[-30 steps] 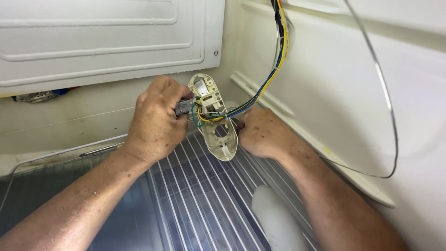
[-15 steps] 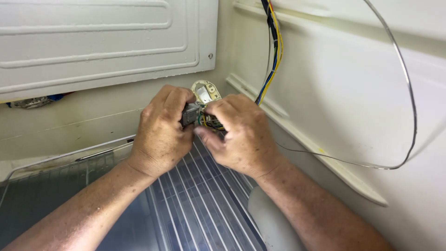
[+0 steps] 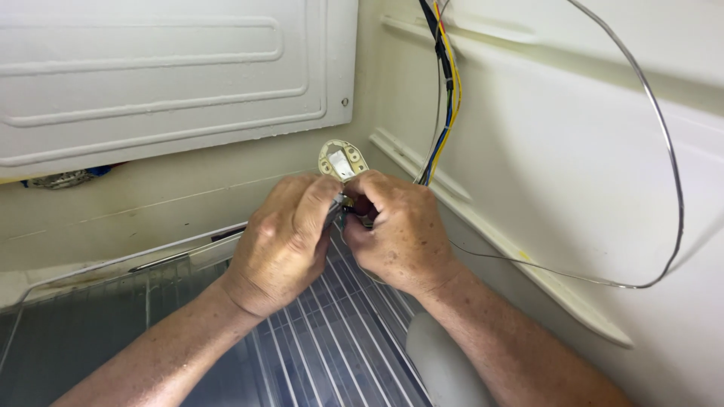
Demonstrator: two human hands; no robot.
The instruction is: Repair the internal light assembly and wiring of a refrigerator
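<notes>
Cream switch plate (image 3: pixel 342 160) gripped by both hands (image 3: pixel 283 240).

Interior of a household refrigerator compartment: moulded white liner walls (image 3: pixel 573 151), ribbed rear panel (image 3: pixel 166 83), wire shelf (image 3: pixel 332 332), and an exposed coloured wiring harness (image 3: pixel 445 90).

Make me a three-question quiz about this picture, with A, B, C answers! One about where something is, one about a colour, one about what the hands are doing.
1. Where does the wire bundle come from?
A. the top
B. the floor
C. the left

2. What colour is the small oval part?
A. red
B. cream
C. black

3. What are the left hand and right hand doing?
A. resting flat
B. held apart
C. closed together on the part

Answers: 1 A, the wires hang down the corner from above. 2 B, its tip above the fingers is cream. 3 C, both hands' fingers wrap around it.
</notes>
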